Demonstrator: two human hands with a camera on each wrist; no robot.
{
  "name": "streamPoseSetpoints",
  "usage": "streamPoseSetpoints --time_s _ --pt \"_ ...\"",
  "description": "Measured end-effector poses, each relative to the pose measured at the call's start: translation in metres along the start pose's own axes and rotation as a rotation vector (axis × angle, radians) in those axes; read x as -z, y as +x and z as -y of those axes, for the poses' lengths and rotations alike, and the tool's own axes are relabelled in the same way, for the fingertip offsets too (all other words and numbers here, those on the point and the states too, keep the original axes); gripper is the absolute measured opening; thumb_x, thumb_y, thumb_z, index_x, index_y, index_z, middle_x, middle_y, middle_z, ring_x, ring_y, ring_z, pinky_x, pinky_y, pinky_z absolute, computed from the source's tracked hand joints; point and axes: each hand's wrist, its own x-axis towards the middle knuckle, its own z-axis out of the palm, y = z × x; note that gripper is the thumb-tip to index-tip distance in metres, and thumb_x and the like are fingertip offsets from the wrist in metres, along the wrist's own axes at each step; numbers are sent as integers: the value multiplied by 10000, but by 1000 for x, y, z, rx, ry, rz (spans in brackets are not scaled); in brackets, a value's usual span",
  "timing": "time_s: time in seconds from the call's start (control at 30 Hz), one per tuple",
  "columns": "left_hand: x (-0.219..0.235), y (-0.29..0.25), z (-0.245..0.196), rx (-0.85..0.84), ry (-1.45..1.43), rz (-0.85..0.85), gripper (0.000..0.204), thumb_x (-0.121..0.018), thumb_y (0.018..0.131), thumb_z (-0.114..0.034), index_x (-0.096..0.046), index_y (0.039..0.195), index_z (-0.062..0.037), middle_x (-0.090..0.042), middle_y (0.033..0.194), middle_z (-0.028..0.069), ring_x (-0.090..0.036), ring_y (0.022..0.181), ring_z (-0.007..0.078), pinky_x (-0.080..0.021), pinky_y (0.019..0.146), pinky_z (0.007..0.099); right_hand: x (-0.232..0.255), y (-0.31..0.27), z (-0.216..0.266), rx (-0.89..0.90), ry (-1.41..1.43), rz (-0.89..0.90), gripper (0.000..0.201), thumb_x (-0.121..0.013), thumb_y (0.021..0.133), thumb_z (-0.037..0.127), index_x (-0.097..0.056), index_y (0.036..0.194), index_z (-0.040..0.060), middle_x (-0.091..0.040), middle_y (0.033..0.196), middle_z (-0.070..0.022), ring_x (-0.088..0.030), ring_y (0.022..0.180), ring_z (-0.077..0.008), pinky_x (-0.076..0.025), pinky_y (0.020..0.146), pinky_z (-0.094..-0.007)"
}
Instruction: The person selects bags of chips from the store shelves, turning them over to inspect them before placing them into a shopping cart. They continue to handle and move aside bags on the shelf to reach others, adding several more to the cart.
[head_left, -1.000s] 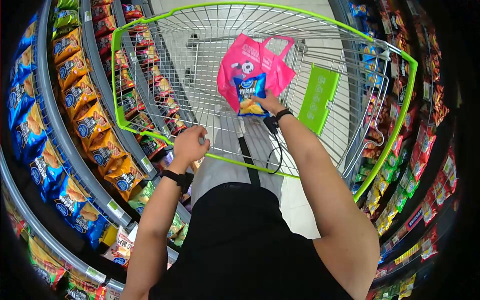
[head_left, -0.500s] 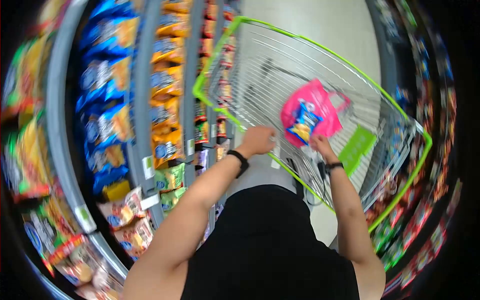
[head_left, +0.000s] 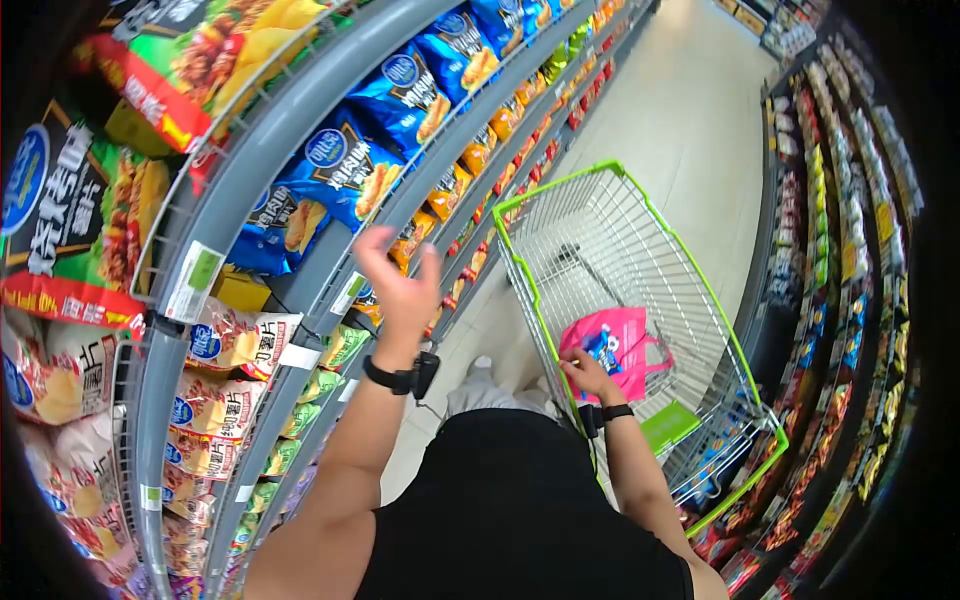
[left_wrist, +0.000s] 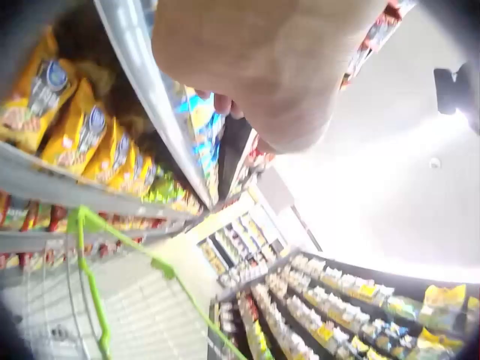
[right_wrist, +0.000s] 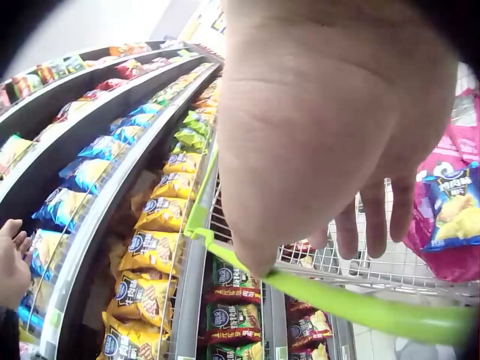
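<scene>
My left hand (head_left: 400,285) is raised with nothing in it, fingers loosely spread, in front of the blue chip bags (head_left: 345,165) on the shelf. In the right wrist view, my right hand (right_wrist: 330,127) is over the cart's green rim (right_wrist: 360,296), its fingers hanging fairly straight and holding nothing. Inside the shopping cart (head_left: 690,290), a blue chip bag (right_wrist: 456,206) lies against a pink carrier bag (head_left: 632,335). In the head view that chip bag is partly covered by the right hand.
Shelves on the left hold orange chip bags (head_left: 448,190), pale chip bags (head_left: 215,405) and large green-and-red chip bags (head_left: 75,215). Packed shelves (head_left: 840,300) line the right side. The aisle floor (head_left: 690,100) runs ahead past the cart.
The head view has swung left. My left hand has left the cart rim and risen toward the shelf. My right hand has come off the blue chip bag, back to the rim.
</scene>
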Motion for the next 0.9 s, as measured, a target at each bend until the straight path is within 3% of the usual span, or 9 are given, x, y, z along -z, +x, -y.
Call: streamPoseSetpoints --time_s 0.1,0.2,0.27,0.37,0.43,0.5,0.7,0.83,0.9 --pt "26 34 27 204 112 -182 711 -800 802 -207 -344 1283 48 -402 1240 216 -426 1189 348 -365 1012 459 -2 7 -5 -40 -22 15 373 -592 942 380 -633 1117 53 -695 1002 -180 -674 952 -303 -512 855 -404" --pt "30 45 69 236 207 -134 819 -822 788 -295 -331 1298 118 -401 1280 281 -418 1224 400 -357 1041 485 -1 6 -8 -13 -60 16 434 -572 972 412 -608 1161 24 -679 977 -186 -655 936 -287 -500 859 -387" --pt "31 52 72 216 237 -84 883 -827 780 -337 -323 1311 156 -403 1312 320 -417 1242 431 -352 1058 492 1 -2 0 20 24 67 485 -589 976 427 -565 1215 5 -661 999 -147 -612 937 -221 -486 852 -364" --pt "27 62 63 347 254 -89 977 -825 769 -399 -299 1349 185 -396 1358 360 -408 1278 461 -342 1088 480 10 -18 23 55 86 77 550 -599 974 409 -519 1334 0 -647 1172 -168 -596 1112 -220 -462 956 -355" --pt "28 68 61 427 386 17 1073 -805 762 -490 -265 1396 187 -391 1384 384 -384 1313 486 -329 1109 486 10 -20 23 81 135 91 589 -609 963 402 -488 1379 3 -642 1201 -166 -591 1143 -231 -455 981 -358" --pt "24 67 59 365 471 -72 1064 -808 752 -503 -293 1404 160 -424 1367 373 -405 1296 478 -342 1092 493 9 -26 19 103 125 94 620 -619 952 396 -466 1409 7 -638 1218 -163 -589 1158 -242 -450 996 -360" --pt "23 75 63 396 554 -74 897 -837 739 -388 -397 1375 68 -552 1283 296 -534 1178 447 -398 1023 500 6 -30 3 135 -4 -14 699 -629 928 429 -413 1472 47 -598 1298 -192 -551 1236 -286 -417 1045 -369" --pt "24 75 59 313 464 -160 757 -816 775 -284 -429 1334 48 -567 1214 278 -550 1118 457 -430 964 495 19 -53 39 -7 31 82 608 -653 925 418 -518 1370 27 -629 1198 -138 -566 1156 -225 -430 1001 -346" --pt "25 71 55 240 446 -212 700 -800 795 -241 -436 1323 40 -572 1181 265 -546 1109 459 -437 944 492 17 -53 32 50 43 52 549 -658 923 396 -560 1302 10 -632 1081 -99 -568 1051 -189 -447 928 -332"
